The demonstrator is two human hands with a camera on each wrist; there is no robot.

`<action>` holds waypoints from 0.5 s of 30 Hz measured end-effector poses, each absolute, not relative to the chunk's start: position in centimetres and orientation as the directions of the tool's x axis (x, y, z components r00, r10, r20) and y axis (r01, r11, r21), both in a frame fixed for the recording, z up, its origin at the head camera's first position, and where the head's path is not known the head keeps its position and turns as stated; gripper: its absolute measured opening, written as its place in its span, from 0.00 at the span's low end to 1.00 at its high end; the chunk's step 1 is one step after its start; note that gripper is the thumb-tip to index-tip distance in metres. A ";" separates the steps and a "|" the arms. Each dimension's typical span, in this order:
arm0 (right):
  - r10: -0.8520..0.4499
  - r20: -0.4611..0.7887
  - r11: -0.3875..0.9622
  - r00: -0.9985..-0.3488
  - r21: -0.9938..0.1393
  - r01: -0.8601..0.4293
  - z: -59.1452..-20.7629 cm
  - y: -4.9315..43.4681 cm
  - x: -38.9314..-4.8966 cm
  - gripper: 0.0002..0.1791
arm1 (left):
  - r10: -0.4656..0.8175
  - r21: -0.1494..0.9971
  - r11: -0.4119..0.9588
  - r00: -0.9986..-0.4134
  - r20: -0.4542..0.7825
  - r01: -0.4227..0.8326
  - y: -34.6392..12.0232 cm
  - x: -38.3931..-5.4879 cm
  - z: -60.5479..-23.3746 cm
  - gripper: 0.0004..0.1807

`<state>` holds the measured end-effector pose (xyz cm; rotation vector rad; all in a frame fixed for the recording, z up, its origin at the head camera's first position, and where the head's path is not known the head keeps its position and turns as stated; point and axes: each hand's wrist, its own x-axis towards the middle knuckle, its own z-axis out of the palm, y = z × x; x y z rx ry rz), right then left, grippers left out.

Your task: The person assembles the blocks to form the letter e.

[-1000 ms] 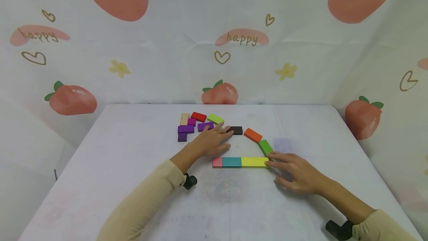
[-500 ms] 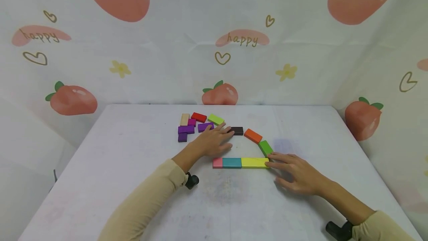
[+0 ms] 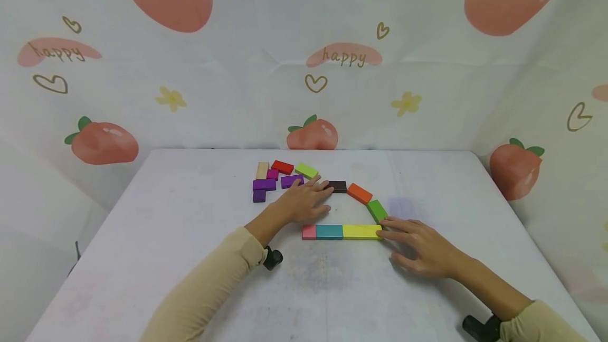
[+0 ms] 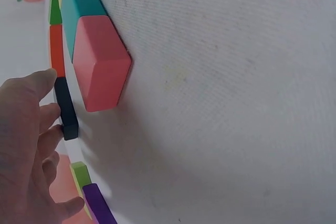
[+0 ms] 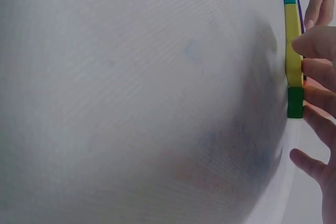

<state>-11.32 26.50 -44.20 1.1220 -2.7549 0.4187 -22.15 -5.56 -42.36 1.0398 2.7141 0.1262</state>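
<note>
My left hand [image 3: 300,203], palm down with fingers spread, touches the left end of a black block [image 3: 339,187] with its fingertips. To the right of that block, an orange block [image 3: 359,193] and a green block [image 3: 377,211] form a curve bending toward me. Below the curve lies a straight row: a pink block [image 3: 309,232], a teal block [image 3: 329,232] and a yellow block [image 3: 361,232]. My right hand [image 3: 420,247] has its fingers extended, fingertips at the green block's lower end and the yellow block's right end. Neither hand grips anything.
Left of the black block is a loose group: a red block [image 3: 282,167], a lime block [image 3: 306,170], a natural wood block [image 3: 262,170], a magenta block [image 3: 272,174] and several purple blocks [image 3: 264,184]. A printed cloth [image 3: 237,104] hangs behind the white table [image 3: 166,226].
The left hand and the black block have shifted very slightly to the right, toward the orange block. The right hand stays where it was.
</note>
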 end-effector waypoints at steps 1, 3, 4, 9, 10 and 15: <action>-0.663 0.230 0.683 -0.712 -0.203 -0.702 -44.2 26.5 -11.3 0.28 | 0.668 0.162 0.744 -0.721 -0.184 0.648 -5.6 -22.1 -42.3 0.33; -0.665 0.231 0.681 -0.710 -0.203 -0.704 -44.2 26.5 -11.4 0.27 | 0.667 0.161 0.745 -0.722 -0.183 0.647 -5.5 -22.1 -42.3 0.33; -0.665 0.231 0.681 -0.710 -0.203 -0.704 -44.2 26.6 -11.4 0.27 | 0.667 0.160 0.745 -0.723 -0.181 0.647 -5.5 -22.1 -42.3 0.33; -0.665 0.226 0.683 -0.712 -0.203 -0.702 -44.3 26.6 -11.4 0.27 | 0.660 0.161 0.751 -0.732 -0.169 0.640 -5.7 -22.2 -42.4 0.32; -0.665 0.226 0.683 -0.712 -0.202 -0.702 -44.3 26.6 -11.4 0.27 | 0.655 0.160 0.755 -0.737 -0.167 0.636 -5.8 -22.2 -42.4 0.32; -0.663 0.227 0.685 -0.714 -0.200 -0.700 -44.3 26.6 -11.4 0.28 | 0.607 0.161 0.793 -0.785 -0.127 0.587 -6.7 -22.7 -42.2 0.32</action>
